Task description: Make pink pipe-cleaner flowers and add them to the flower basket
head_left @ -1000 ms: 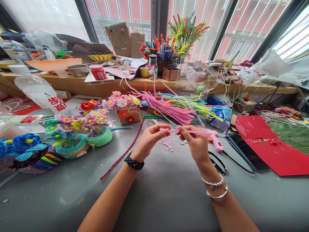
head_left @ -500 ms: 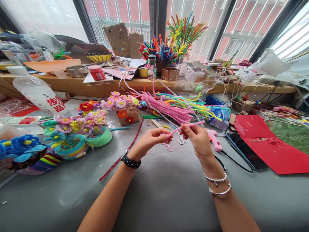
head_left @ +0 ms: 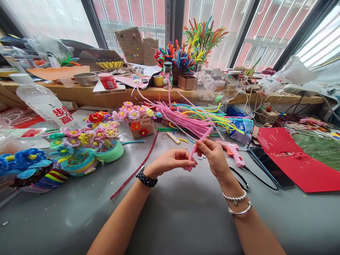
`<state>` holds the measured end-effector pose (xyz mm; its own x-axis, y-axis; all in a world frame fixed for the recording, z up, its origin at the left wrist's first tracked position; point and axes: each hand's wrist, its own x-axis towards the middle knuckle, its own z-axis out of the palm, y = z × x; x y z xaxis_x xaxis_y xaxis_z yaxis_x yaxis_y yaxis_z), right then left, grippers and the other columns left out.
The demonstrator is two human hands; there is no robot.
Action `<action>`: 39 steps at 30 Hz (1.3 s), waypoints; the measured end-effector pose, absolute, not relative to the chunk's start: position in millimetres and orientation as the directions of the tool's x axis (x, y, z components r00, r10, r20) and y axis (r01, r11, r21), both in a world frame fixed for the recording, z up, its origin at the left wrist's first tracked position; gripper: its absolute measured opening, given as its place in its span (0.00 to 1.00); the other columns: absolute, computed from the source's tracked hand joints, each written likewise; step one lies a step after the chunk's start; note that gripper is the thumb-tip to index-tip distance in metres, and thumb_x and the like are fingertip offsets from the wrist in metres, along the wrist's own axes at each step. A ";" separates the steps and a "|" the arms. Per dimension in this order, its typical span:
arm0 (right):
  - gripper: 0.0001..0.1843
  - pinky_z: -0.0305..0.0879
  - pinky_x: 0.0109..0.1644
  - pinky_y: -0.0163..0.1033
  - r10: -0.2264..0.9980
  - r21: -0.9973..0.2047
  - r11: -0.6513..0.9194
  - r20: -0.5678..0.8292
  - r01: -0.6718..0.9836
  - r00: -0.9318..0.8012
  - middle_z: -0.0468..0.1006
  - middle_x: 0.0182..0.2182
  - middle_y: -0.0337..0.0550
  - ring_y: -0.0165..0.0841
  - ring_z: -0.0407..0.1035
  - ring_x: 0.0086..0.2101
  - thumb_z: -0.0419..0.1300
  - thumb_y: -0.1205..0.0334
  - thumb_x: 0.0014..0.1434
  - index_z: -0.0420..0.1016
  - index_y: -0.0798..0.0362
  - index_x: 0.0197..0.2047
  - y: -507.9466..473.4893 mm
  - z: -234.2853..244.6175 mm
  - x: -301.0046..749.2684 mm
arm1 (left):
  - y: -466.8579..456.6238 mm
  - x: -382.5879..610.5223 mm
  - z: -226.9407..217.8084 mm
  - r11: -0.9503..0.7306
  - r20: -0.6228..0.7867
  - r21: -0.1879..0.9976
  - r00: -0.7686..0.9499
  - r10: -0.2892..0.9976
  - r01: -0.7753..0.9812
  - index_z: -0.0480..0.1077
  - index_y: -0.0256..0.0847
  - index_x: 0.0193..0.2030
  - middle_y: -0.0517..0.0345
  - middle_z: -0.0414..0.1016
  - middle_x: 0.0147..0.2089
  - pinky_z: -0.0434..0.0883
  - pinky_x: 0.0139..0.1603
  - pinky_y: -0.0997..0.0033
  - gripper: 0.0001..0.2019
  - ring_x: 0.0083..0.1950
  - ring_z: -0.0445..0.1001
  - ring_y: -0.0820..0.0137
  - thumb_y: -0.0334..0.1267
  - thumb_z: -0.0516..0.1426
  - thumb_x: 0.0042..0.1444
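Observation:
Both my hands meet over the grey table (head_left: pixel 175 212) and pinch one pink pipe cleaner (head_left: pixel 198 146). My left hand (head_left: pixel 170 162) grips its lower end with closed fingertips. My right hand (head_left: pixel 212 156) pinches it higher up, and the free end slants up and to the right. A black watch sits on my left wrist, bracelets on my right. Just behind my hands lies a bundle of pink and coloured pipe cleaners (head_left: pixel 186 118).
A pink glue gun (head_left: pixel 233 152), small scissors and a dark phone (head_left: pixel 268 164) lie to the right, beside a red sheet (head_left: pixel 300 159). Pipe-cleaner flowers (head_left: pixel 87 141), a small basket (head_left: pixel 140 125) and a red glitter stem (head_left: pixel 135 166) are at the left. A cluttered wooden shelf (head_left: pixel 159 92) runs behind.
The pipe cleaner has swung from nearly level to steeply tilted, free end up. My left hand dropped lower; my right hand moved slightly left.

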<state>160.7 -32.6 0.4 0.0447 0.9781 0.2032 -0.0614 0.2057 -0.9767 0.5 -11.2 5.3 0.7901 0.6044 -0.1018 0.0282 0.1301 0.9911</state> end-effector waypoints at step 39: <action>0.16 0.43 0.17 0.28 0.992 -0.818 -0.095 -0.028 -0.567 -0.125 0.62 0.14 0.31 0.20 0.49 0.16 0.62 0.52 0.44 0.66 0.55 0.19 -35.7 -4.6 140.7 | -13.8 6.5 4.6 0.182 -0.173 0.980 0.766 0.619 0.074 0.68 0.35 0.23 0.60 0.70 0.22 0.58 0.23 0.78 0.11 0.22 0.66 0.78 0.42 0.58 0.46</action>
<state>140.7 -35.7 -4.6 -0.1249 0.9918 -0.0284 -0.5673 -0.0948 -0.8180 6.5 -13.8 4.6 0.7665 0.6186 -0.1728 0.0738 0.1824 0.9804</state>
